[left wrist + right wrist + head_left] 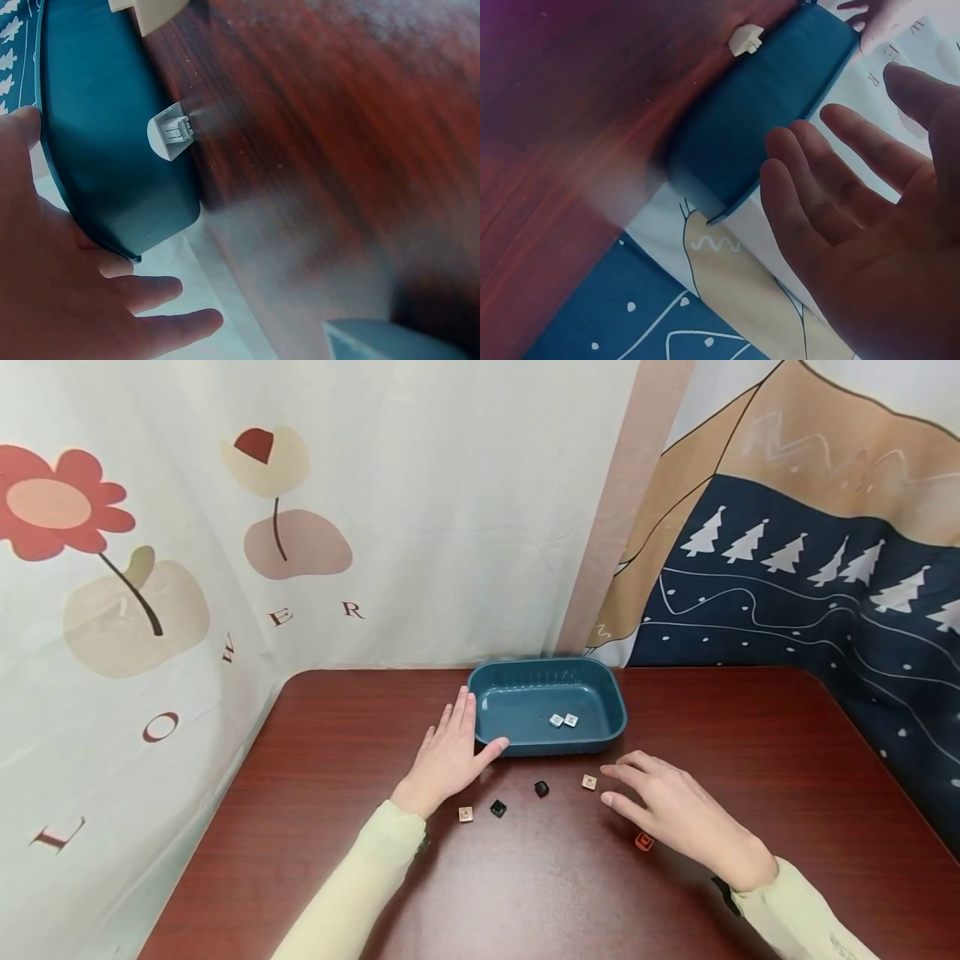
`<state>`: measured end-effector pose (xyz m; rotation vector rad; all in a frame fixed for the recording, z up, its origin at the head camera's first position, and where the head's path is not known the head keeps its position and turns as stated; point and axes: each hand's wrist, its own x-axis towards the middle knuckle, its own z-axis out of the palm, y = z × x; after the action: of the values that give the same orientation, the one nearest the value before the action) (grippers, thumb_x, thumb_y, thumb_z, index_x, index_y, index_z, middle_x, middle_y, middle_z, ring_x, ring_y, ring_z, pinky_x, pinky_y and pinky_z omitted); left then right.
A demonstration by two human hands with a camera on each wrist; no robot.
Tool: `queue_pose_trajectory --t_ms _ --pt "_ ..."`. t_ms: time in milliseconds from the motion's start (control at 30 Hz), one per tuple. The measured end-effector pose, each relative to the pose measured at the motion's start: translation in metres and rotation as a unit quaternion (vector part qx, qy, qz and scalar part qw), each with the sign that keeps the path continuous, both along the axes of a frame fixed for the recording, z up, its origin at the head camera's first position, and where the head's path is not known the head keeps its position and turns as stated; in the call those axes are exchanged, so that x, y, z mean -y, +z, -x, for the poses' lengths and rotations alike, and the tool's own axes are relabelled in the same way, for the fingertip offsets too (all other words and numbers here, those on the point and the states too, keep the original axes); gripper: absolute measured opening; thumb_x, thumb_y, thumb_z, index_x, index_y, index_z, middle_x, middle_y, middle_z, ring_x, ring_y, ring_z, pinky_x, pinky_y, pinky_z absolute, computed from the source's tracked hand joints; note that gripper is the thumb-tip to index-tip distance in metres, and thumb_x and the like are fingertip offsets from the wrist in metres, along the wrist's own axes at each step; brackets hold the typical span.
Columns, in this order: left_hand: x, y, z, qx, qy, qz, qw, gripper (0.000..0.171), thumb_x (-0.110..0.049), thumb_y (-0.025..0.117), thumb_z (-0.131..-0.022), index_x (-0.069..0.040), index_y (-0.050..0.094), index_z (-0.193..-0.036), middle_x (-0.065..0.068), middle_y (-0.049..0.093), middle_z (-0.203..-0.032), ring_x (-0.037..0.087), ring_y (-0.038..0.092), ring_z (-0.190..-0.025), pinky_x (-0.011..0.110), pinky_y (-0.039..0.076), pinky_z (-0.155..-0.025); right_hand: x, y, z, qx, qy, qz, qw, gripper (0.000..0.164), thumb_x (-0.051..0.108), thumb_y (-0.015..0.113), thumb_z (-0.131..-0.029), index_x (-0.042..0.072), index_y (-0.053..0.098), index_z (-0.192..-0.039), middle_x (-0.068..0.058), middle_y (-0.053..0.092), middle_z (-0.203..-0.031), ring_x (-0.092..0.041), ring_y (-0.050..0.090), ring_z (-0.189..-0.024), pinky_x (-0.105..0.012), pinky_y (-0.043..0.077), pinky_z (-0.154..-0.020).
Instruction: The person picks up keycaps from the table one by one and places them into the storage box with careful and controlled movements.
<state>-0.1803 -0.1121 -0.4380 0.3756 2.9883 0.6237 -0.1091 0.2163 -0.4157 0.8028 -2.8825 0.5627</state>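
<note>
Red keycap point(644, 842) lies beside relaxed, empty right grip point(677, 814); spread left grip point(445, 758) touches tray point(550, 748).

In the head view, the left hand point(446, 752) hides the tray point(517, 702) corner at the tray's eight o'clock. Marks on the two white keycaps point(572, 720) are too small to read. The frame cuts the left sleeve point(352, 885) at seven o'clock, the right sleeve point(802, 910) between four and five, and the red flower point(48, 503) at ten. In the left wrist view, the top edge crops a beige piece point(159, 13) at eleven; a blurred blue-grey thing point(390, 343) at five is cropped, unidentifiable.
</note>
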Motion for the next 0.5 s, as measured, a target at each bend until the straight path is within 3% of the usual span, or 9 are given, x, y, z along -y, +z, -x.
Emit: queue_pose_trajectory --t_ms 300,500 --pt "-0.001 0.000 0.001 0.006 0.005 -0.004 1.0000 0.100 -0.071 0.047 -0.099 -0.007 0.008 -0.167 0.003 -0.002 -0.174 0.039 0.017 -0.157 0.065 0.024 -0.119 -0.009 -0.004 -0.011 0.045 0.013 -0.040 0.998 0.041 0.039 0.076 -0.095 0.017 0.073 -0.130 0.003 0.066 -0.122 -0.015 0.065 -0.105 -0.043 0.057 -0.090" --pt "0.000 0.000 -0.001 0.011 0.005 -0.005 0.9999 0.100 -0.071 0.046 -0.100 -0.008 0.007 -0.167 0.004 -0.002 -0.174 0.038 0.016 -0.157 0.065 0.023 -0.119 -0.015 -0.009 -0.019 0.050 0.037 -0.057 0.996 0.045 0.044 0.074 -0.095 0.017 0.072 -0.131 0.002 0.065 -0.128 -0.019 0.064 -0.114 -0.048 0.055 -0.094"
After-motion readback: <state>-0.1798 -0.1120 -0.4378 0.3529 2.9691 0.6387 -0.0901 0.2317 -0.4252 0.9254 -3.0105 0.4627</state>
